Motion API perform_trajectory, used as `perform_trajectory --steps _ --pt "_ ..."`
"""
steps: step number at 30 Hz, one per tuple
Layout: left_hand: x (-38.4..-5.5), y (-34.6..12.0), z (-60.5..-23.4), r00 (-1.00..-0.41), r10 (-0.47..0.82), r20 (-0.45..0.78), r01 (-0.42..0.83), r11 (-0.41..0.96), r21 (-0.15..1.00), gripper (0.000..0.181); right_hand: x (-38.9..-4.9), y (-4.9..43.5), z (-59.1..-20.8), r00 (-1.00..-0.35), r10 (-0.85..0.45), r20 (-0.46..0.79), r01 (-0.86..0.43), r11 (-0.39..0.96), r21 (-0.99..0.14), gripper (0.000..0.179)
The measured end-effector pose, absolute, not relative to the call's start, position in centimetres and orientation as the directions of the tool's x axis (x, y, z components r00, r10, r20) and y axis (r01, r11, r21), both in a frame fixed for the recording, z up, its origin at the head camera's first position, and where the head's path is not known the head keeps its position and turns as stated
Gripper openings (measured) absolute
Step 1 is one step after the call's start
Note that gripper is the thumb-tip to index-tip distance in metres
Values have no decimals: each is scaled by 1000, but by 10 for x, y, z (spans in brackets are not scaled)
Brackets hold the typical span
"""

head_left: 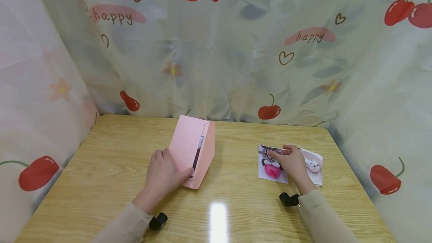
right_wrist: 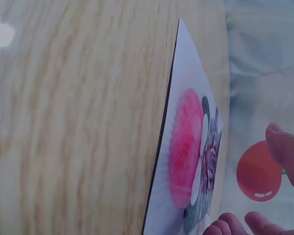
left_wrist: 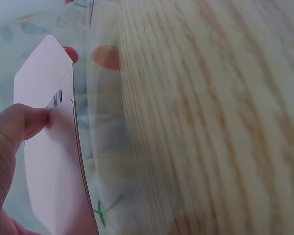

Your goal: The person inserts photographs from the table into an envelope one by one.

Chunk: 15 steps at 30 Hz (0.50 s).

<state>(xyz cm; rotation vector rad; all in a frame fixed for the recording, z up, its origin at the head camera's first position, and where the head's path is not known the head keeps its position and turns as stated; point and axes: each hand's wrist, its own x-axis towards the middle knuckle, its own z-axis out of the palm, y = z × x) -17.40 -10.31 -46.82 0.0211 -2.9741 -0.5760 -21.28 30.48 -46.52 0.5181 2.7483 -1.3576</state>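
Note:
In the head view my left hand (head_left: 165,173) grips a pink envelope (head_left: 187,138) by its lower part, tilted up over the table. Its flap stands out to the right, and a dark-and-light strip of something inside shows at the opening. The left wrist view has the thumb (left_wrist: 34,120) pressed on the envelope (left_wrist: 59,161). My right hand (head_left: 293,162) hovers over two photos, thumb and fingers apart. One photo (head_left: 272,171) has a cat and a pink fluffy ball; the other (head_left: 315,166), partly hidden by the hand, has a white toy-like figure.
The wood-grain table (head_left: 233,160) is walled on three sides by a cherry-printed curtain (head_left: 216,48). A black camera mount (head_left: 158,221) sits by the left wrist, another (head_left: 289,199) by the right. Light glares off the table's front middle.

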Motion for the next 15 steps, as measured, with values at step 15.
perform_trajectory --steps 15 --pt "-173 -104 -470 -992 -45 114 2 923 386 96 -213 305 -470 -929 309 -204 356 590 -725 100"
